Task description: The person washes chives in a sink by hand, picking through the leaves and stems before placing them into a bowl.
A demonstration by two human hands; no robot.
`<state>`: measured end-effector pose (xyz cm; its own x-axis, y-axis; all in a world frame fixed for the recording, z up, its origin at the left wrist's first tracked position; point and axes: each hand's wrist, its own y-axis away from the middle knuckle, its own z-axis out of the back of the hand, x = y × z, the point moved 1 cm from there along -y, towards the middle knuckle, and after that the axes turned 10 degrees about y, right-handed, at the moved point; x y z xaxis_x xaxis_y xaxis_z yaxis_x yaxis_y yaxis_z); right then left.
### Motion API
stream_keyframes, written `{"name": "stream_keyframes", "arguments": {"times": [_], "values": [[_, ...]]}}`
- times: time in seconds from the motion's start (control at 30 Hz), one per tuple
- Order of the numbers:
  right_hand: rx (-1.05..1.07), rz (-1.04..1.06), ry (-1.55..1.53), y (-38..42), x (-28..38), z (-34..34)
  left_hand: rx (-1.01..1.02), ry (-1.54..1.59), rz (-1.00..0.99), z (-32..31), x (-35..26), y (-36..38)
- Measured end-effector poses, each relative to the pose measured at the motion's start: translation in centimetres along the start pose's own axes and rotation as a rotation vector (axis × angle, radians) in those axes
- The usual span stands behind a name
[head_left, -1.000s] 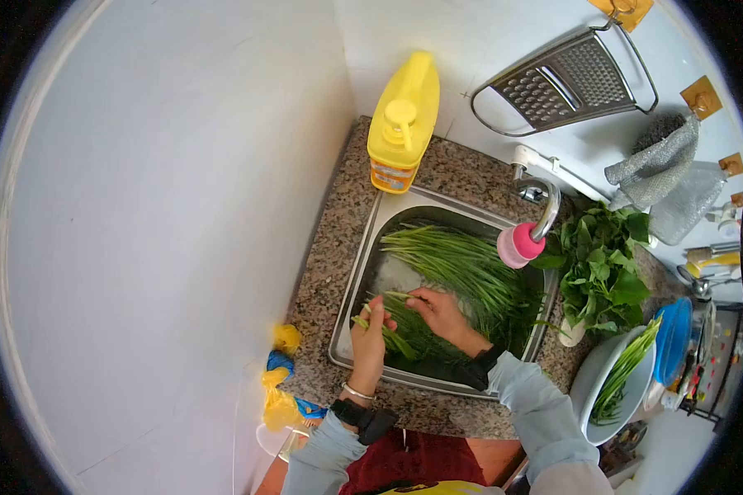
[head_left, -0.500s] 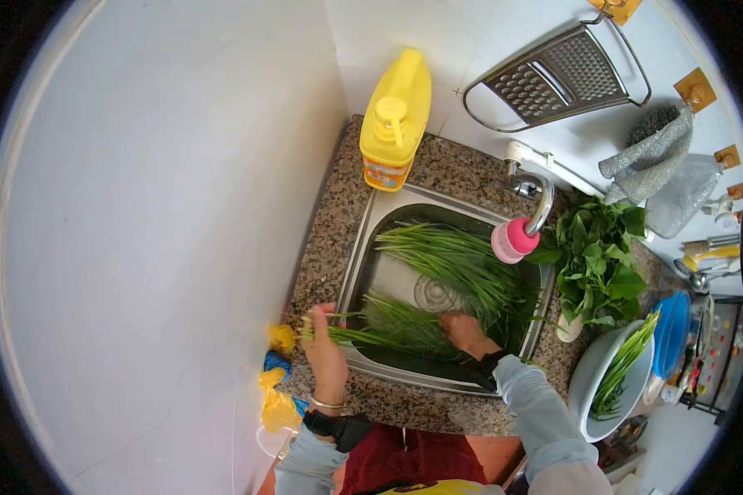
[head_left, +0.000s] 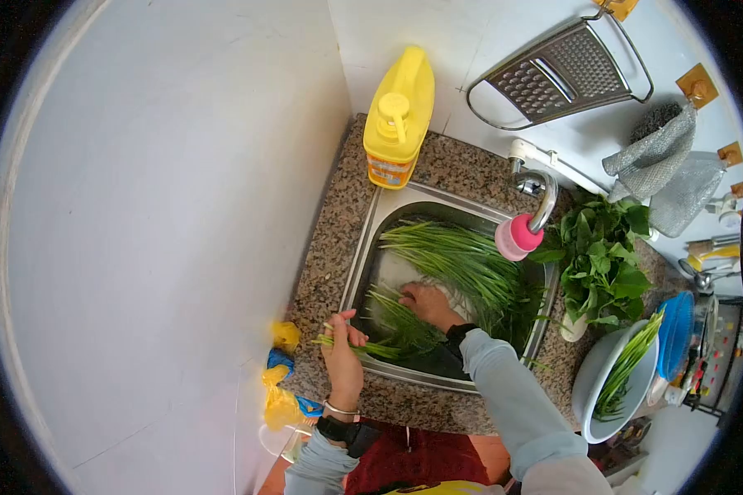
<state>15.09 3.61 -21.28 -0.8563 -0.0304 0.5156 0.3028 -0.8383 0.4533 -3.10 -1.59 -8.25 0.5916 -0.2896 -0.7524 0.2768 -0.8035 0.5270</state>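
Long green stalks (head_left: 458,256) lie in water in the metal sink (head_left: 357,272). At the sink's near left edge, my left hand (head_left: 341,345) is closed round the pale ends of a few stalks, whose green parts reach into the water. My right hand (head_left: 429,304) is in the middle of the sink, over a second bunch of stalks (head_left: 396,326); its fingers curl at the bunch's upper edge, and what they hold is partly hidden. The faucet (head_left: 545,202) with a pink head (head_left: 518,238) hangs over the sink's back right.
A yellow jug (head_left: 400,120) stands behind the sink. To the right are leafy greens (head_left: 603,260), a grey basin (head_left: 590,375) with stalks and a blue bowl (head_left: 675,330). A grater (head_left: 553,78) hangs on the wall; yellow bags (head_left: 281,404) hang at the left.
My right hand has moved left and up from the right part of the near bunch. My left hand has shifted slightly right and down, and its fingers have closed more round the stalk ends.
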Motion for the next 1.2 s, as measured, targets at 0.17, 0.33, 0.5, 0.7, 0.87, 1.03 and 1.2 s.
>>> {"name": "stream_keyframes", "arguments": {"times": [0.17, 0.33, 0.5, 0.7, 0.87, 1.03, 1.2], "values": [[0.064, -0.086, -0.054, -0.6, -5.0, -3.3, -0.015, 0.025, 0.057, 0.2, 0.0, 0.0], [0.034, -0.273, 0.124, 1.4, -4.7, -0.6, 0.0, -0.013, 0.088, 0.0, 0.5, -0.5], [-0.238, -0.114, -0.422, 2.7, -3.5, 1.0, 0.037, -0.041, 0.132, -0.1, 1.2, -0.8], [-0.091, 0.014, -0.446, 4.5, 0.8, 4.1, 0.053, -0.274, 0.125, -3.1, 2.7, -1.1], [-0.084, 0.082, -0.547, 4.7, 1.7, 3.8, 0.157, -0.375, 0.189, -3.1, 5.1, -2.7], [-0.124, 0.101, -0.599, 4.8, 2.3, 3.8, 0.16, -0.448, 0.168, -3.2, 5.5, -2.3], [-0.152, 0.305, -0.496, 4.5, 2.4, 3.0, 0.12, -0.481, 0.107, -2.3, 6.3, -2.8]]}}
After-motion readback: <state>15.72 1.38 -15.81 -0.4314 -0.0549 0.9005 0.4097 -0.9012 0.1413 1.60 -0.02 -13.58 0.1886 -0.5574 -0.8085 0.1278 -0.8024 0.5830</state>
